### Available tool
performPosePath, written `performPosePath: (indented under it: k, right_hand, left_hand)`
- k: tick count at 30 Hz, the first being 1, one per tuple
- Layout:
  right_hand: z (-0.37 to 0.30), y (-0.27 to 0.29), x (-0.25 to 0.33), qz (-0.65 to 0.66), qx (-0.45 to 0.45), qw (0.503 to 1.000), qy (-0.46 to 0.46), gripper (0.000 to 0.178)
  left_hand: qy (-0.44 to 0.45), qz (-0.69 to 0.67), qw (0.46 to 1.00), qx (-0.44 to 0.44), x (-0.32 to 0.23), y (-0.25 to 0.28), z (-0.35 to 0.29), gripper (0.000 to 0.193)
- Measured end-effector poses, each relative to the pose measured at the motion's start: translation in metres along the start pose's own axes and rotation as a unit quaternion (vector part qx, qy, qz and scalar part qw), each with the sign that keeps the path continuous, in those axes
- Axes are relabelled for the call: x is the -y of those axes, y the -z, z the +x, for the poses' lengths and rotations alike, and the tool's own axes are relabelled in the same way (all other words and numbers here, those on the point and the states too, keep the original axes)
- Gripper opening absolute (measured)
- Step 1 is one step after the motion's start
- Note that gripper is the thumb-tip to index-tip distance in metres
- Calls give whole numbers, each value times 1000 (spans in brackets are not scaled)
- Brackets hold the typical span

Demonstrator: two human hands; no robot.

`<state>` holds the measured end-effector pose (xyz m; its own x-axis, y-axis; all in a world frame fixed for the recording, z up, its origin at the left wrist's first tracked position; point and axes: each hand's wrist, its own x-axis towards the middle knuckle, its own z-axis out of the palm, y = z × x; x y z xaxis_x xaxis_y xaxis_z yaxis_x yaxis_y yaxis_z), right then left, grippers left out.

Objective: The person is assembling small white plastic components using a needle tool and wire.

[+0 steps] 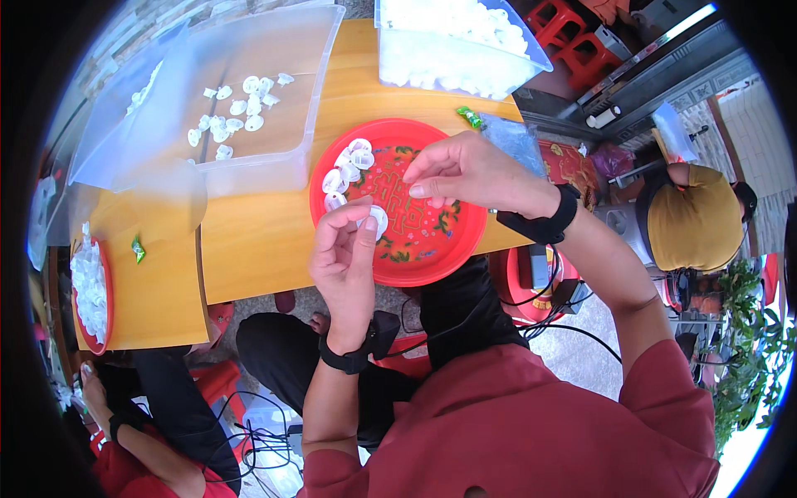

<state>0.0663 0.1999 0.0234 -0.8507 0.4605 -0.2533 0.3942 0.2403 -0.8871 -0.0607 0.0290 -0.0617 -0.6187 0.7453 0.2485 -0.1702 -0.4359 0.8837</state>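
My left hand pinches a small round white plastic piece between thumb and fingertips, above the near left part of a round red tray. Over the tray's right side is my right hand, its thumb and fingertips drawn together. Whatever may be between those fingertips is too small to make out. Along the tray's left rim lies a cluster of similar white plastic pieces. Gold and green patterns decorate the tray floor.
A clear plastic bin with scattered white pieces stands at left; a fuller bin is at the back. Green wrappers and a blue plastic bag lie on the wooden table. A co-worker's arm is at lower left.
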Motion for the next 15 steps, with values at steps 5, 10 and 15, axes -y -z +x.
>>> performPosePath:
  k: [5, 10, 15]
  right_hand:
    - [-21, 34, -14, -463, -74, 883, 30, 14]
    - [-17, 17, -42, -614, -86, 779, 88, 19]
    - [0, 19, -58, -665, -77, 727, 152, 11]
  left_hand:
    - [47, -13, 999, 5, -2, 6, 4, 16]
    - [21, 15, 999, 29, 3, 5, 4, 13]
    - [23, 59, 997, 48, 8, 4, 1, 11]
